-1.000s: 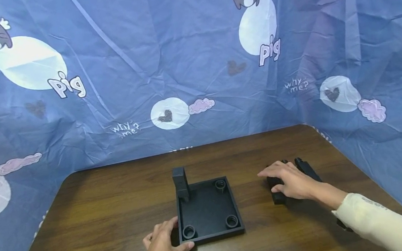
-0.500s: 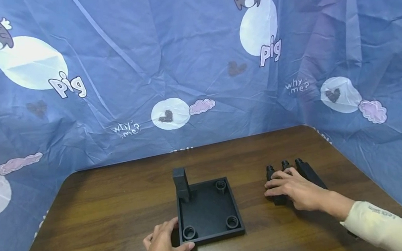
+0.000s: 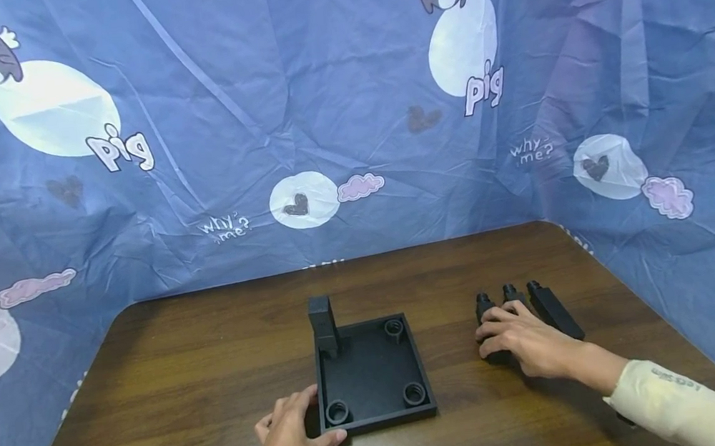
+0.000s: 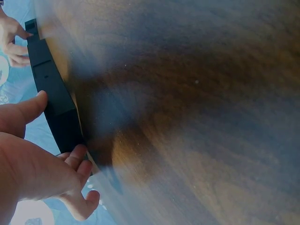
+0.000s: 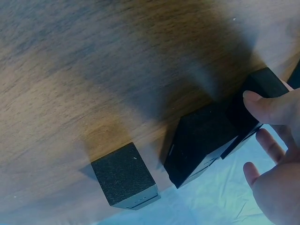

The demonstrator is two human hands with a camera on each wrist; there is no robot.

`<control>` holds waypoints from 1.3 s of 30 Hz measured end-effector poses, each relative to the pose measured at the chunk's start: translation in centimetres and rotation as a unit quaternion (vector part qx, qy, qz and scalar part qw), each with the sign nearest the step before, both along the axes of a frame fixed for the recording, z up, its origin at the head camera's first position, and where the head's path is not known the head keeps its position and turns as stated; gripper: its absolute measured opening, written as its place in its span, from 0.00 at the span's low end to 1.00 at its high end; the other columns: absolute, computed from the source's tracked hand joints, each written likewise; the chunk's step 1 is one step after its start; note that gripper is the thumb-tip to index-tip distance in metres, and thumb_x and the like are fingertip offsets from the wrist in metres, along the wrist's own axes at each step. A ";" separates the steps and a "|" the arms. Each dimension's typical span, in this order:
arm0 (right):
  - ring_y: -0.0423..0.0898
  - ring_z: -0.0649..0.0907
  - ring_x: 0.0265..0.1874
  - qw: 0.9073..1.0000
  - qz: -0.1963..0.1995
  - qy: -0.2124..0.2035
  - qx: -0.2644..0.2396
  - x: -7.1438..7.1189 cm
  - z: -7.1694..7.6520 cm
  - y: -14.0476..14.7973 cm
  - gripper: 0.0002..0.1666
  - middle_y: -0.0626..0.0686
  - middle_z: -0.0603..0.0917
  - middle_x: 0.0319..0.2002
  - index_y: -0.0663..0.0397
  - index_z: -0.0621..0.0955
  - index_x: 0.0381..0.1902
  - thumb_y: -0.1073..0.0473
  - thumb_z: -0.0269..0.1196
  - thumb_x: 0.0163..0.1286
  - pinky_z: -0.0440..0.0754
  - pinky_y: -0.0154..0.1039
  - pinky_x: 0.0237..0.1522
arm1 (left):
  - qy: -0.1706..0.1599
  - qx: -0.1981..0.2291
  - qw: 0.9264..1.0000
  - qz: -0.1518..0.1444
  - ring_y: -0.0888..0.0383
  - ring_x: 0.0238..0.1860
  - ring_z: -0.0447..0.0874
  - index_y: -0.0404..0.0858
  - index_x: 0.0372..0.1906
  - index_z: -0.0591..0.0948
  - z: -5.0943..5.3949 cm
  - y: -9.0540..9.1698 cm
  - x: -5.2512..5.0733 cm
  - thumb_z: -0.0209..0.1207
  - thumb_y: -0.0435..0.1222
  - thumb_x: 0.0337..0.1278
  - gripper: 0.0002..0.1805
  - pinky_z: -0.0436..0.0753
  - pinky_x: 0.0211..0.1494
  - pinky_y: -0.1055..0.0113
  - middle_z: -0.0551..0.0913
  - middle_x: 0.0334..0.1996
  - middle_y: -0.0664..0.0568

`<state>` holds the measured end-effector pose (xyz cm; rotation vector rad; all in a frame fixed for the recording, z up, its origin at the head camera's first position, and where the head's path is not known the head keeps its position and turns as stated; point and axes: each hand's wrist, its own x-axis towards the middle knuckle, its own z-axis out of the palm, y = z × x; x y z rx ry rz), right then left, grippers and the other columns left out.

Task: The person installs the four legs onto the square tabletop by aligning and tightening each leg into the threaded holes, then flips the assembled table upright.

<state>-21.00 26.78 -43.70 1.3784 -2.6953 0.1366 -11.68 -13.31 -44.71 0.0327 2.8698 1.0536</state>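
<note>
A black square tray-like base (image 3: 372, 372) with a raised rim lies on the table, with threaded round sockets at three corners. At its far left corner a black square leg (image 3: 323, 323) stands upright. My left hand (image 3: 290, 434) holds the near left corner, thumb on the front edge and fingers along the left side. Farther right, my right hand (image 3: 533, 342) grips the leftmost of three loose legs (image 3: 484, 303), thumb on one side and fingers on the other. The right wrist view shows my thumb pressed on that leg (image 5: 265, 84).
Beside the gripped one lie a middle leg (image 3: 512, 295), partly under my hand, and a right leg (image 3: 556, 311), all with threaded ends pointing away. The wooden table (image 3: 215, 351) meets a blue printed cloth (image 3: 225, 121) at the back and sides.
My right hand has drawn back slightly, and its fingers have come down around the leftmost leg, uncovering the threaded ends. My left hand and the base have stayed in place.
</note>
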 end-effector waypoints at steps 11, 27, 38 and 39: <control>0.50 0.74 0.53 1.000 0.005 0.003 0.004 0.0 0.1 0.0 0.38 0.47 0.82 0.50 0.39 0.86 0.43 0.87 0.61 0.46 0.67 0.60 0.51 | -0.005 0.000 1.000 0.001 0.46 0.55 0.69 0.32 0.62 0.73 0.1 0.1 0.0 0.77 0.46 0.38 0.43 0.51 0.57 0.38 0.80 0.50 0.48; 0.44 0.74 0.50 0.976 -0.047 -0.083 -0.197 -1.2 3.5 -0.7 0.29 0.41 0.83 0.46 0.41 0.85 0.47 0.75 0.71 0.51 0.60 0.52 0.48 | -0.001 0.002 1.000 -0.002 0.46 0.55 0.69 0.33 0.62 0.73 0.2 0.1 0.1 0.76 0.46 0.38 0.43 0.51 0.57 0.38 0.80 0.51 0.48; 0.52 0.80 0.41 0.875 -0.191 -0.260 -0.361 -1.6 7.0 -1.5 0.24 0.54 0.82 0.44 0.50 0.82 0.56 0.57 0.70 0.61 0.79 0.42 0.40 | 0.024 0.000 1.000 -0.005 0.46 0.55 0.70 0.33 0.62 0.73 0.1 -0.1 0.4 0.75 0.47 0.40 0.43 0.53 0.55 0.38 0.80 0.51 0.48; 0.52 0.82 0.40 0.866 -0.193 -0.276 -0.369 -1.6 7.1 -1.5 0.24 0.55 0.82 0.44 0.50 0.81 0.57 0.57 0.70 0.62 0.80 0.41 0.39 | 0.024 0.000 1.000 -0.005 0.46 0.55 0.70 0.33 0.62 0.73 0.1 -0.1 0.4 0.75 0.47 0.40 0.43 0.53 0.55 0.38 0.80 0.51 0.48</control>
